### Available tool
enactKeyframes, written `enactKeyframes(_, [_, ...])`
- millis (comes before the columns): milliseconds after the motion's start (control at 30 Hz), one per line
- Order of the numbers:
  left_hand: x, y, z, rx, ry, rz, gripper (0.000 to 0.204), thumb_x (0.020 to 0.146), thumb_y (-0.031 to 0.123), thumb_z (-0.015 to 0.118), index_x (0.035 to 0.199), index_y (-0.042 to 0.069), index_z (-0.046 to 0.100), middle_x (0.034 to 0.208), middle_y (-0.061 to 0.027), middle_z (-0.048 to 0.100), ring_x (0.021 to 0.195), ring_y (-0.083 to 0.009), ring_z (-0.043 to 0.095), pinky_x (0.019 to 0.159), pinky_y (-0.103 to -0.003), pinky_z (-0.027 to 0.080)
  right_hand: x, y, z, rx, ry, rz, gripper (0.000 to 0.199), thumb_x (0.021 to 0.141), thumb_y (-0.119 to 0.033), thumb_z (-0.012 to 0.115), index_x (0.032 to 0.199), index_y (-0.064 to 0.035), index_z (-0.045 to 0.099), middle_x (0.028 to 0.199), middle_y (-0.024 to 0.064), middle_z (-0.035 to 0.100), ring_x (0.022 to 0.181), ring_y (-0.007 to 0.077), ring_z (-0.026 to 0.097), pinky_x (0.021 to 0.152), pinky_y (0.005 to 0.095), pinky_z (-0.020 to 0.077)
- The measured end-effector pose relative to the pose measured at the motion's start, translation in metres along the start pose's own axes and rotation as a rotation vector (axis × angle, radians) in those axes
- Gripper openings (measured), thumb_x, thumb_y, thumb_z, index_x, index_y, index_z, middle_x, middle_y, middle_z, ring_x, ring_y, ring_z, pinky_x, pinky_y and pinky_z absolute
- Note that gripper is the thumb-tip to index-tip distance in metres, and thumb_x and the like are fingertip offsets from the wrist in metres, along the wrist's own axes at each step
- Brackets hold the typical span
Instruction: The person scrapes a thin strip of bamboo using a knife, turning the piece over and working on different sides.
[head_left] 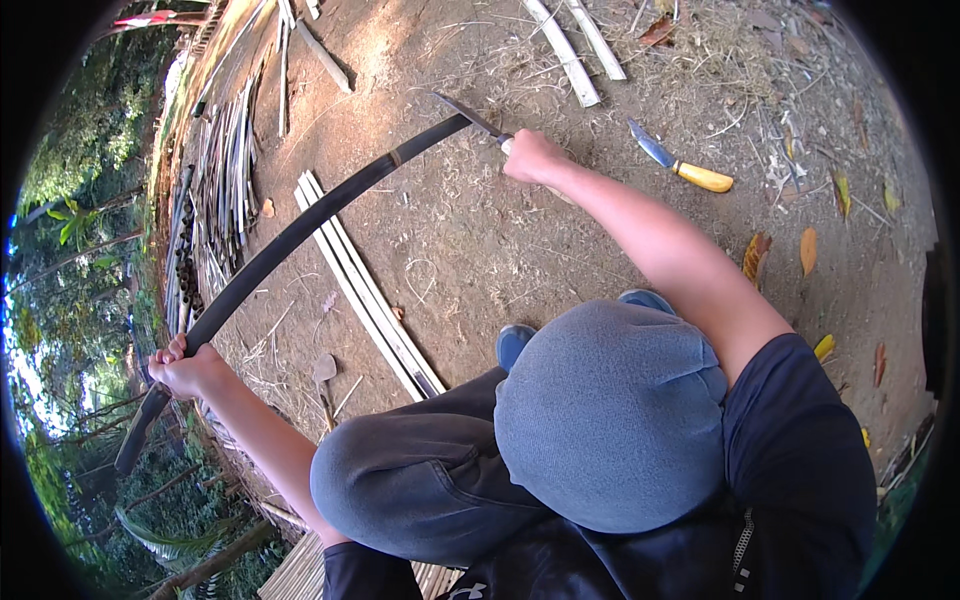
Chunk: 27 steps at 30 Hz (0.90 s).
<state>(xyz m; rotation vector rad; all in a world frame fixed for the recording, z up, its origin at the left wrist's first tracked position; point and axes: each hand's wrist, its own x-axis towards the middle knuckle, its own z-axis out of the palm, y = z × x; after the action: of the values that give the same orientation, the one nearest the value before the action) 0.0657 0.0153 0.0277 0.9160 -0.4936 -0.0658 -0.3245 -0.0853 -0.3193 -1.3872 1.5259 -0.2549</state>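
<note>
Squatting on bare dirt, a person grips a long dark bamboo strip (290, 240) in the closed left hand (185, 370) w/ the right hand (532, 157) clamped round a knife (470, 117) whose blade meets the strip's far end, beside pale split slats (365, 290) & a yellow-handled knife (682, 168).

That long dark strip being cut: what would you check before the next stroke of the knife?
1. Left hand gripping the dark strip firmly: ok, fingers wrapped around it.
2. Right hand holding the knife: ok.
3. Blade meeting the strip's far end: ok, they touch there.
4. Blade pointing away from the body: ok.
5. Blade sharpness: cannot tell.
6. Spare yellow-handled knife clear of the hands: ok, lying on the ground to the right.
</note>
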Motion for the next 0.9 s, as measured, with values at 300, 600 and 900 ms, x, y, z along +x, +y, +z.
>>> enactKeyframes(300, [-0.005,0.009,0.002,-0.009,-0.054,0.011,0.035,0.100,0.018,0.057,0.070,0.011,0.039,0.059,0.0031,0.031,0.049,-0.0125,0.033,0.051,-0.029,0.036,-0.006,-0.003,0.001,-0.006,0.023,-0.013,0.031,0.085,-0.011,0.060,0.109,0.0067,0.068,0.104,0.0222,0.072,0.094,0.0299,0.072,0.077,0.0392,0.0573])
enactKeyframes(600, [-0.028,0.017,0.007,0.028,-0.097,0.031,0.038,0.105,0.033,0.052,0.077,0.010,0.041,0.059,0.0013,0.034,0.052,-0.0144,0.037,0.055,-0.028,0.041,-0.019,-0.008,0.014,0.020,0.072,0.046,0.030,0.085,-0.014,0.063,0.107,0.0056,0.070,0.102,0.0216,0.072,0.094,0.0313,0.072,0.080,0.0397,0.0564])
enactKeyframes(900, [-0.028,0.013,0.018,0.007,-0.272,0.062,0.046,0.105,0.047,0.026,0.094,0.006,0.044,0.073,-0.0049,0.046,0.064,-0.0225,0.051,0.065,-0.039,0.052,-0.052,-0.016,0.026,0.136,0.048,-0.031,0.018,0.083,-0.009,0.063,0.094,0.0050,0.066,0.087,0.0180,0.070,0.075,0.0280,0.071,0.065,0.0414,0.0538])
